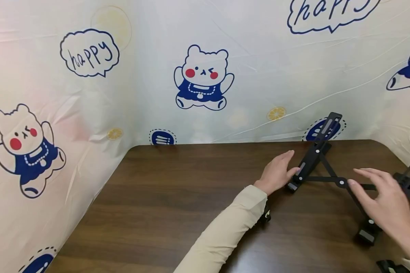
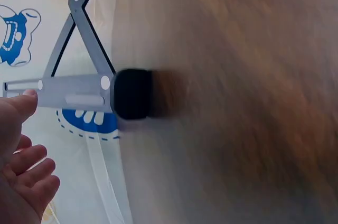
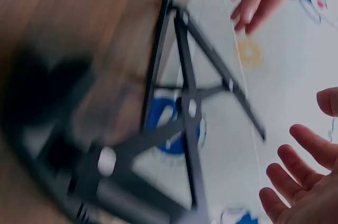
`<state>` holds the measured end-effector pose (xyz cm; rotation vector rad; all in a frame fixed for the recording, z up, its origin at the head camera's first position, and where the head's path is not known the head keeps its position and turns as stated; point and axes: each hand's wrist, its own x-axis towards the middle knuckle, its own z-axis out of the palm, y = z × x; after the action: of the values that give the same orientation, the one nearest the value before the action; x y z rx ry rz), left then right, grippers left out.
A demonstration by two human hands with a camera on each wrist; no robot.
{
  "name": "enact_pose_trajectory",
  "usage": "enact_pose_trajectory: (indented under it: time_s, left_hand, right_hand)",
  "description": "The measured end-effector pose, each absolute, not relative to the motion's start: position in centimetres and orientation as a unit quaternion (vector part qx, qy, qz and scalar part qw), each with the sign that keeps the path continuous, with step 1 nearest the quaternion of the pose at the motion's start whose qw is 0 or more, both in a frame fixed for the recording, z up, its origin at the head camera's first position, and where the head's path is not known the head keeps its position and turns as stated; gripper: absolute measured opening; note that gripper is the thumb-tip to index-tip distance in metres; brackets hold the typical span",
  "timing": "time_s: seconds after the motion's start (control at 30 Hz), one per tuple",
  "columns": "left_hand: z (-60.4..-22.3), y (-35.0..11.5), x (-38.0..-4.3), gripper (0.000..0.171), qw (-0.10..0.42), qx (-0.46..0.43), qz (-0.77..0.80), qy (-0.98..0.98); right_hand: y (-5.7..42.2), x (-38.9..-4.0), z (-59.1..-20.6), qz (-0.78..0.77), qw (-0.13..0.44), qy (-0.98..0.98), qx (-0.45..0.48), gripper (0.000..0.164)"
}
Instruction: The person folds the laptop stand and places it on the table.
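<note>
Both hands (image 1: 275,173) (image 1: 387,201), relaxed and uncurled, near a black cross-barred stand (image 1: 322,179) on woodgrain tabletop (image 1: 171,197)

One left hand (image 1: 276,171) and one right hand (image 1: 386,201) make two, with two pale sleeves (image 1: 222,231). One black folding stand (image 1: 341,182) stands on one table (image 1: 177,201). In the head view the backdrop (image 1: 140,94) carries three bears (image 1: 201,76), one cropped at the upper right, two "happy" bubbles (image 1: 90,54), two small citrus slices (image 1: 114,134) and three blue ovals (image 1: 162,137).

Stand (image 1: 342,182) on right part of table (image 1: 157,197), backdrop (image 1: 140,83) behind both.
</note>
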<state>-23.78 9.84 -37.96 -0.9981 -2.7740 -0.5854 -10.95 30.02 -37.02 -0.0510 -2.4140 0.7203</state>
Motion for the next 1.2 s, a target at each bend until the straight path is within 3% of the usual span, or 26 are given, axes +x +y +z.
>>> enact_pose_trajectory:
  time_s: [0.2,0.33,0.5,0.7,0.8,0.93,0.97,1.13,1.2]
  left_hand:
    - [-37.6,10.8,-23.4,0.058,0.039,-0.326,-0.22,-0.919]
    - [-37.5,11.6,-23.4,0.059,0.031,-0.332,-0.217,-0.917]
    - [-37.7,12.5,-23.5,0.06,0.031,-0.341,-0.228,-0.911]
    - [-37.6,13.4,-23.6,0.062,-0.004,-0.351,-0.261,-0.899]
    - [-37.6,13.6,-24.0,0.059,-0.007,-0.345,-0.289,-0.893]
    - [-37.9,13.8,-24.7,0.051,-0.003,-0.322,-0.34,-0.883]
    - [-38.0,13.9,-24.9,0.049,-0.003,-0.317,-0.349,-0.882]
    - [-38.6,14.1,-25.6,0.044,-0.015,-0.302,-0.366,-0.88]
    - [-38.8,14.1,-25.7,0.043,-0.016,-0.292,-0.372,-0.881]
  right_hand:
    - [36.5,-11.7,-41.6,0.338,0.417,-0.842,-0.052,0.035]
    - [40.4,-11.8,-45.0,0.382,0.439,-0.806,-0.106,0.037]
    - [42.4,-11.1,-47.2,0.42,0.402,-0.794,-0.177,0.05]
    - [41.7,-10.0,-46.6,0.489,0.373,-0.764,-0.192,0.058]
    - [40.9,-9.4,-45.9,0.502,0.322,-0.786,-0.164,0.059]
    - [39.6,-8.6,-44.4,0.473,0.212,-0.84,-0.161,0.059]
    - [39.2,-8.5,-44.0,0.469,0.191,-0.846,-0.166,0.057]
    - [38.8,-8.2,-43.5,0.517,0.161,-0.825,-0.161,0.009]
    - [39.2,-8.3,-44.0,0.541,0.166,-0.812,-0.143,0.013]
